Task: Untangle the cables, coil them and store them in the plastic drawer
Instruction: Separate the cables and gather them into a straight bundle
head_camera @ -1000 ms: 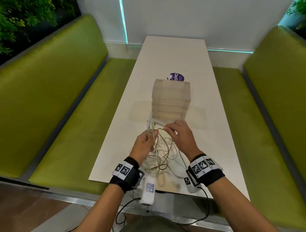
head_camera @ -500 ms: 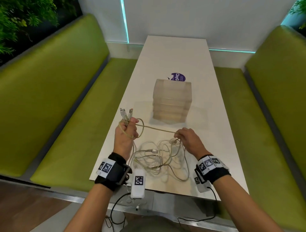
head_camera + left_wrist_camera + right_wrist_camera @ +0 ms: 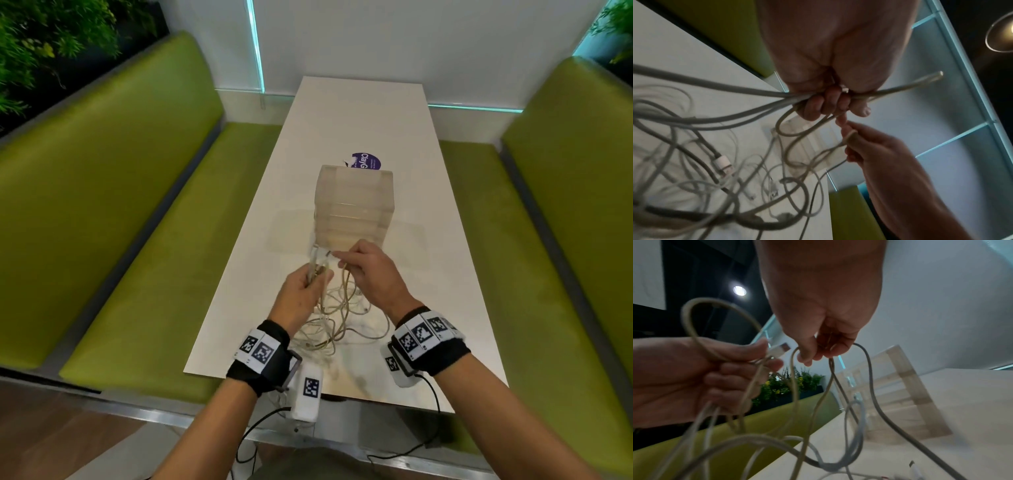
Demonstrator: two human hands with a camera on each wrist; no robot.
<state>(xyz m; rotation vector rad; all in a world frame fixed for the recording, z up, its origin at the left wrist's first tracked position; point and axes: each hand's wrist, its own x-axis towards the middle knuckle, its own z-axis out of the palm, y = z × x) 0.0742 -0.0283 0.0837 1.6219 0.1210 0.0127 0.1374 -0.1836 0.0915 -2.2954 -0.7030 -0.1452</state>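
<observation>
Head view. My left hand is raised above the near part of the white counter, fingers curled round a bundle of cream cable strands whose plug ends stick up above the fist. My right hand is just beside it, thumb and fingertips pinching one cable close to those plug ends. The tangled cables hang from both hands and lie in loose loops on the counter between my wrists. The translucent plastic drawer unit stands upright at mid-counter, just beyond my hands, its drawers all pushed in. A purple sticker lies on the counter behind it. Green benches run along both sides.

Left wrist view. The left hand clamps several grey-white strands in the fist; one end juts out past the thumb. The right hand pinches a loop of cable just beside the left fingertips. Below, the pile with a white USB plug rests on the counter; the lower part is blurred.

Right wrist view. The right hand pinches two cable loops that hang down. The left hand grips its bundle, with a white plug showing at the thumb. The drawer unit stands on the counter behind.
</observation>
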